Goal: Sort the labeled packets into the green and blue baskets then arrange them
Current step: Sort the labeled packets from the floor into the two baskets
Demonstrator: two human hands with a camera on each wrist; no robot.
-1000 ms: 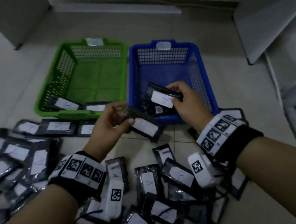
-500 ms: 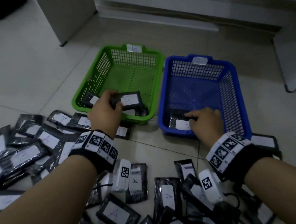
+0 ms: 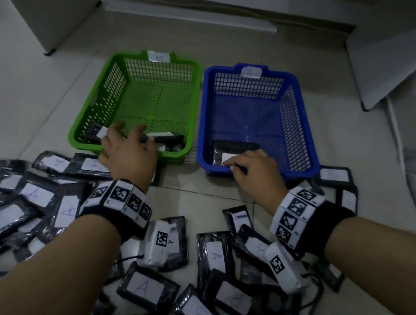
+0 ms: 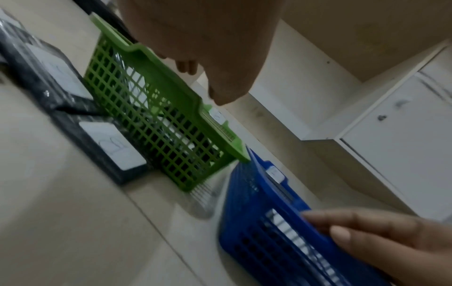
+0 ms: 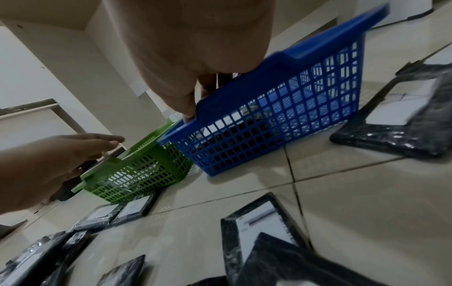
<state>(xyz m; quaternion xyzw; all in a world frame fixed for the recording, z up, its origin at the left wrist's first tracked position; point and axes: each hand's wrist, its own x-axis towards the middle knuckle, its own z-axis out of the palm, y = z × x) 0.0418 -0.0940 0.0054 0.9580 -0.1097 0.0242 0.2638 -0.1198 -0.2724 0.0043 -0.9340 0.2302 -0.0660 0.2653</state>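
The left hand (image 3: 128, 154) hovered with its grip open and empty over the green basket (image 3: 101, 91); the right hand (image 3: 253, 172) pinched a labeled packet (image 3: 230, 149) inside the blue basket (image 3: 303, 131).

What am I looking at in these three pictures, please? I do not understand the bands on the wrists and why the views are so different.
No machine here: a person sorts packets with bare hands. The patterned wristbands carry small cameras. The head view comes from a camera on the person's head; the two tilted views come from the wrists, looking along the fingers.

On the tiled floor stand a green basket and a blue basket, with many black labelled packets scattered in front. The left hand is open, with spread fingers, over the packets in the green basket. The right hand has its fingertips on a packet in the blue basket; whether it pinches it, I cannot tell.
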